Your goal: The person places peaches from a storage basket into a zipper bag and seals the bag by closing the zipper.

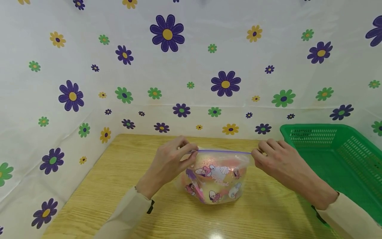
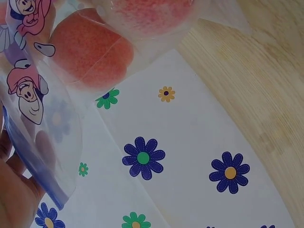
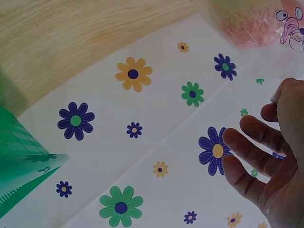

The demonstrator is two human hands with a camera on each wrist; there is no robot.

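Note:
A clear zip bag (image 1: 221, 182) printed with cartoon figures stands on the table between both hands. Through its film show round pink-and-yellow fruits that look like peaches (image 2: 90, 50). A purple zip strip (image 1: 223, 151) runs along the top, stretched nearly straight. My left hand (image 1: 171, 162) pinches the strip's left end between thumb and fingers. At the opposite end, my right hand (image 1: 277, 161) pinches the top corner. In the right wrist view several fingers of that hand (image 3: 285, 156) are loosely bent below the bag, while its pinching fingertips are mostly hidden.
A green plastic basket (image 1: 322, 166) with perforated walls stands to the right, partly behind the right forearm. The wood-grain table (image 1: 125, 156) meets a white flower-printed cloth (image 1: 134, 79) at the back and left.

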